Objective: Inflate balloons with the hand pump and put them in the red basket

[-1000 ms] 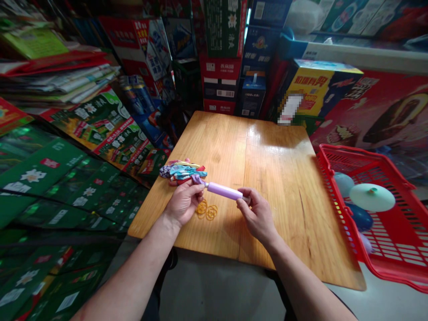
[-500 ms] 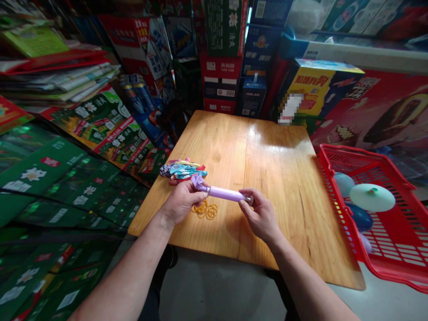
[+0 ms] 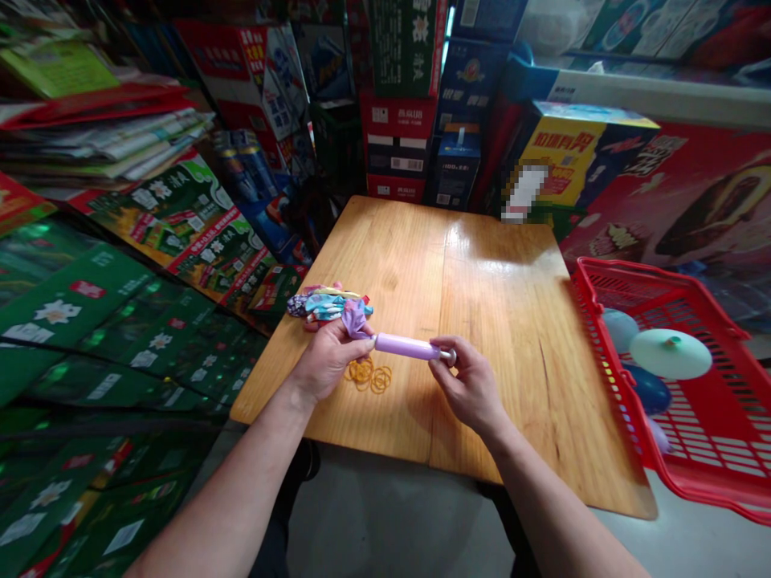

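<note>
A purple hand balloon pump (image 3: 407, 346) lies level between my two hands above the table. My left hand (image 3: 324, 358) is closed around its nozzle end, pinching the neck of a purple balloon (image 3: 355, 318) that is slightly puffed and wrinkled. At the other end, my right hand (image 3: 468, 382) grips the pump by its pale handle, close to the barrel. Just beyond my left hand lies a bundle of colourful cloth-like or limp balloon pieces (image 3: 328, 305). Several yellow rubber bands (image 3: 369, 375) rest on the wood below the pump.
The wooden table (image 3: 415, 249) stands before me. On its right, a red plastic basket (image 3: 723, 449) holds several inflated balloons (image 3: 671, 353). Stacked green cartons (image 3: 90, 313) crowd the left side, and more boxes (image 3: 398, 144) stand behind the table.
The purple balloon has swelled a little and stands up more. At the right end of the pump, slightly more of the handle shows. Both hands stay nearly in place.
</note>
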Demonstrator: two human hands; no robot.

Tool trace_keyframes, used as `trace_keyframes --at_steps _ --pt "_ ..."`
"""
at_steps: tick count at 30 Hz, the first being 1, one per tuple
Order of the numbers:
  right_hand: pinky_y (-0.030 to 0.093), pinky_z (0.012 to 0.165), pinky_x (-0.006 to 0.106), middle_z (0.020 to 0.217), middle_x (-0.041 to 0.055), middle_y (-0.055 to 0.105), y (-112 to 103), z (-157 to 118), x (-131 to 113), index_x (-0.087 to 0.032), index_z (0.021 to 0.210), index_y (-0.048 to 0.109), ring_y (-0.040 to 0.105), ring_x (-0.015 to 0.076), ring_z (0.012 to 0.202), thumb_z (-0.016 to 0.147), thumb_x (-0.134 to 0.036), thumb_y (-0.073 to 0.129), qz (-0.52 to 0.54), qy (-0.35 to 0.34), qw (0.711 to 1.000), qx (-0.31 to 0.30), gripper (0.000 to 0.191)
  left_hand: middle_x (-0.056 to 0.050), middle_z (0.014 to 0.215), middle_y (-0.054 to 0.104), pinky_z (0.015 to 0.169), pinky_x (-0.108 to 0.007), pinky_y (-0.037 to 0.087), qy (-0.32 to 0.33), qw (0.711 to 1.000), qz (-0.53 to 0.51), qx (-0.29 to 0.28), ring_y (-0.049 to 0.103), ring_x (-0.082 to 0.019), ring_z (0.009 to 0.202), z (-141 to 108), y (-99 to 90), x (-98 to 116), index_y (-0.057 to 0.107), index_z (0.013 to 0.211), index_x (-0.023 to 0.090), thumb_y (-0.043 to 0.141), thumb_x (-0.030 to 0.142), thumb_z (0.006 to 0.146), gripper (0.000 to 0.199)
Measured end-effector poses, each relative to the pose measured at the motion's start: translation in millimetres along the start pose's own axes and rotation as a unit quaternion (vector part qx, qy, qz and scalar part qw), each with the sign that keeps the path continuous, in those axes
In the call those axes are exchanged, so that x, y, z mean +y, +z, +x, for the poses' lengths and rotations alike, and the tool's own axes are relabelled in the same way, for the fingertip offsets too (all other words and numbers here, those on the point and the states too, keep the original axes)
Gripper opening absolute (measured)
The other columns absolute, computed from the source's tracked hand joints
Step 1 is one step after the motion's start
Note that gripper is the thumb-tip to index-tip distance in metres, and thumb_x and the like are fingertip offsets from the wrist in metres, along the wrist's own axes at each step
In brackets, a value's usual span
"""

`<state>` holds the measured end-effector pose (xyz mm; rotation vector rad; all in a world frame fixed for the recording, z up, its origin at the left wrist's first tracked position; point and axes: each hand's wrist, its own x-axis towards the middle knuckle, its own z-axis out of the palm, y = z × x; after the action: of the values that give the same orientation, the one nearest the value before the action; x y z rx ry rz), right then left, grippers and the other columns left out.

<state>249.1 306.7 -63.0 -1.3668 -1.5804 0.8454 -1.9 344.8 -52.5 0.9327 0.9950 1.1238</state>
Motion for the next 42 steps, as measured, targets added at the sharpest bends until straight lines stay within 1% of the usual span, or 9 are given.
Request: trace_keyframes --at_steps 5,11,15,20,24,30,35,38,42 --pt "0.048 0.068 0.033 0.089 0.004 0.071 -1.8 -0.6 1.8 -0.024 0.108 0.071 0.061 0.0193 0.074 0.092 -0.031 0.068 0.02 0.013 1.0 -0.009 0.017 -0.002 0.077 0.065 0.059 -0.019 0.048 -0.038 0.999 -0.004 -0.023 0.058 -0.01 0.064 -4.0 -2.9 -0.2 0.077 0.092 0.015 0.091 0.016 0.074 0.023" --pt "0.045 0.059 0.03 0.066 -0.003 0.056 1.2 -1.2 6.3 -0.022 0.105 0.073 0.054 0.0161 0.061 0.093 -0.04 0.068 0.131 0.091 0.986 -0.038 0.022 -0.003 0.077 0.066 0.055 -0.018 0.05 -0.047 0.992 -0.115 -0.015 0.061 -0.009 0.061 -4.2 7.7 0.0 0.077 0.09 0.013 0.096 0.015 0.068 0.029" --pt "0.044 0.057 0.029 0.06 -0.0045 0.054 4.6 1.5 5.4 -0.021 0.103 0.072 0.054 0.0153 0.057 0.09 -0.042 0.071 0.18 0.117 0.976 -0.04 0.025 -0.003 0.085 0.07 0.056 -0.016 0.052 -0.055 0.983 -0.175 0.001 0.061 -0.008 0.063 -3.3 11.1 -2.2 0.078 0.09 0.015 0.096 0.012 0.066 0.03" --pt "0.046 0.057 0.029 0.065 -0.0025 0.06 10.0 0.9 6.6 -0.02 0.103 0.071 0.057 0.0153 0.058 0.092 -0.043 0.071 0.19 0.137 0.971 -0.051 0.025 -0.001 0.082 0.067 0.055 -0.015 0.052 -0.076 0.974 -0.213 0.018 0.062 -0.007 0.063 -2.3 13.6 -3.9 0.078 0.093 0.014 0.097 0.017 0.068 0.031" --pt "0.048 0.058 0.029 0.07 -0.002 0.061 13.7 -1.6 12.5 -0.021 0.106 0.071 0.058 0.0154 0.06 0.092 -0.044 0.071 0.19 0.138 0.971 -0.053 0.027 0.001 0.079 0.065 0.054 -0.016 0.05 -0.078 0.974 -0.209 0.032 0.062 -0.008 0.063 -2.9 14.3 -5.4 0.076 0.094 0.015 0.096 0.014 0.07 0.03" --pt "0.044 0.059 0.028 0.083 0.0005 0.064 16.9 -0.4 16.7 -0.022 0.108 0.07 0.054 0.0149 0.066 0.086 -0.037 0.075 0.166 0.113 0.98 -0.002 0.027 0.0 0.094 0.069 0.055 -0.019 0.049 -0.119 0.964 -0.232 0.055 0.07 -0.014 0.079 -2.9 15.4 -11.4 0.075 0.099 0.02 0.095 0.012 0.069 0.037" --pt "0.042 0.058 0.028 0.083 0.0009 0.066 19.9 -0.1 14.7 -0.023 0.107 0.07 0.054 0.0158 0.066 0.086 -0.032 0.074 0.169 0.098 0.981 0.01 0.023 0.001 0.085 0.066 0.05 -0.017 0.044 -0.126 0.95 -0.272 0.089 0.067 -0.01 0.071 1.4 21.5 -18.0 0.077 0.097 0.017 0.099 0.02 0.066 0.038" --pt "0.044 0.06 0.029 0.086 0.0023 0.068 20.8 -0.4 16.0 -0.023 0.107 0.071 0.056 0.0166 0.068 0.086 -0.032 0.075 0.167 0.094 0.981 0.008 0.023 0.001 0.085 0.068 0.05 -0.017 0.045 -0.12 0.951 -0.272 0.082 0.067 -0.01 0.07 1.6 25.0 -18.8 0.078 0.102 0.018 0.099 0.022 0.068 0.04" --pt "0.05 0.065 0.031 0.087 0.0029 0.07 20.5 0.6 17.3 -0.022 0.109 0.073 0.06 0.017 0.07 0.086 -0.034 0.078 0.18 0.109 0.978 -0.002 0.027 -0.007 0.101 0.076 0.05 -0.017 0.048 -0.109 0.959 -0.254 0.061 0.072 -0.013 0.072 0.5 27.2 -16.5 0.077 0.111 0.018 0.094 0.03 0.077 0.04"
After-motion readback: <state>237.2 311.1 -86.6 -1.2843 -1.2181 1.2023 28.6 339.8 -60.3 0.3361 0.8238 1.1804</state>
